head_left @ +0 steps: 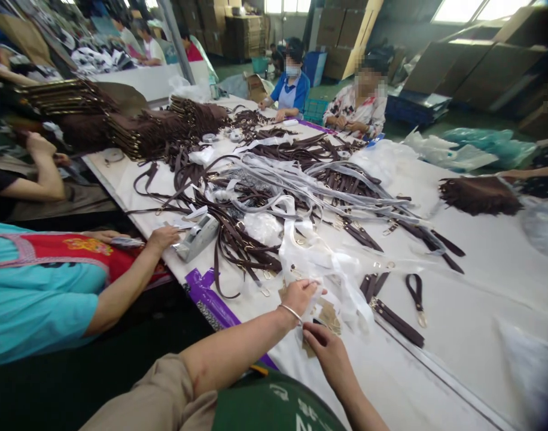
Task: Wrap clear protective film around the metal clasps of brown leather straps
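Observation:
My left hand (pixel 301 297), with a bangle on its wrist, is closed at the front edge of a crumpled white plastic bag (pixel 316 251); its fingertips seem to pinch the thin plastic. Just below and to the right, my right hand (pixel 328 347) is closed in a pinch, thumb against fingers. A small dark bit shows at its fingertips, too small to name. Between and beyond both hands lie small tan paper pieces (pixel 330 317), partly under the plastic. Right of the bag are dark brown straps with gold clasps (pixel 397 323) and a looped brown strap (pixel 415 293).
A tape dispenser (pixel 197 236) stands left by a co-worker's hand (pixel 164 236). Purple tape (pixel 215 302) covers part of the table edge. Heaped brown straps (pixel 251 251) fill the middle, and stacked brown bags (pixel 134 129) lie behind. Two people sit at the far side.

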`<state>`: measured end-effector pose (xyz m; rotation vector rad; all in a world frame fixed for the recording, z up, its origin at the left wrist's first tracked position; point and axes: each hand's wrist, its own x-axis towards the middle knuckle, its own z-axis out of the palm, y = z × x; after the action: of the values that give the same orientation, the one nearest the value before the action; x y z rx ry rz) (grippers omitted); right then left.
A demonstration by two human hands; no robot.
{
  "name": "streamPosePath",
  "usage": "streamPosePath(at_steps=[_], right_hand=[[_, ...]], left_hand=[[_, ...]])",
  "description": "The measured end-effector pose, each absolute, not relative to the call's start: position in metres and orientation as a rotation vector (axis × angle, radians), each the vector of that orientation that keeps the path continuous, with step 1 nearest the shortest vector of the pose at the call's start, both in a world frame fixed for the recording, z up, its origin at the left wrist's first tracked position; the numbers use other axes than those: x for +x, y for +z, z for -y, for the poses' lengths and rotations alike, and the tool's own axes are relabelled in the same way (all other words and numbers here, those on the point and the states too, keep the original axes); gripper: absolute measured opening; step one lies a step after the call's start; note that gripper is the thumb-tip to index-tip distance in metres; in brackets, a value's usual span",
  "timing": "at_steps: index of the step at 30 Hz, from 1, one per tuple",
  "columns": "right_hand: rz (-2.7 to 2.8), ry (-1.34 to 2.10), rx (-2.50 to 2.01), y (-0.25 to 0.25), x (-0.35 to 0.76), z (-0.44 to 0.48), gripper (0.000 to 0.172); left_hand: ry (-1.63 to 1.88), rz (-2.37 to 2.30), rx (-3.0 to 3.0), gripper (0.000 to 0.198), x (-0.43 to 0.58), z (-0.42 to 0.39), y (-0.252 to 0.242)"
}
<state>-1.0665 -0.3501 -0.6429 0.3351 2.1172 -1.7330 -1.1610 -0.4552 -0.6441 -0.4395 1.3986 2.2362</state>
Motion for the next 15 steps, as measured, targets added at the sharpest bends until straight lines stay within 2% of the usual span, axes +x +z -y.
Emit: streamPosePath(at_steps=[4, 7, 9, 13, 15], right_hand=[[-2.002, -1.848, 0.497, -0.647, -1.063, 0.346, 0.04], [-1.881, -1.996, 0.691, -0.651, -1.068, 0.346, 0.051], [-1.933, -1.956, 0.624, -0.653, -1.073, 0.351, 0.058], [-2.166, -1.763, 0.39, -0.652, -1.082, 0.369, 0.036], [-2.157, -1.737, 0.425, -0.648, -1.087, 0.374, 0.035]], left_hand=[[2.2, -1.336, -0.43, 0.029, -1.166, 0.463, -0.646], [2.228, -1.303, -0.53, 0.028, -1.179, 0.472, -0.651], [2.249, -1.292, -0.56, 0.028, -1.186, 0.471, -0.653], [2.224, -1.277, -0.456, 0.034, -1.186, 0.455, -0.653], [2.168, -1.386, -0.351, 0.04, -1.189, 0.452, -0.652]])
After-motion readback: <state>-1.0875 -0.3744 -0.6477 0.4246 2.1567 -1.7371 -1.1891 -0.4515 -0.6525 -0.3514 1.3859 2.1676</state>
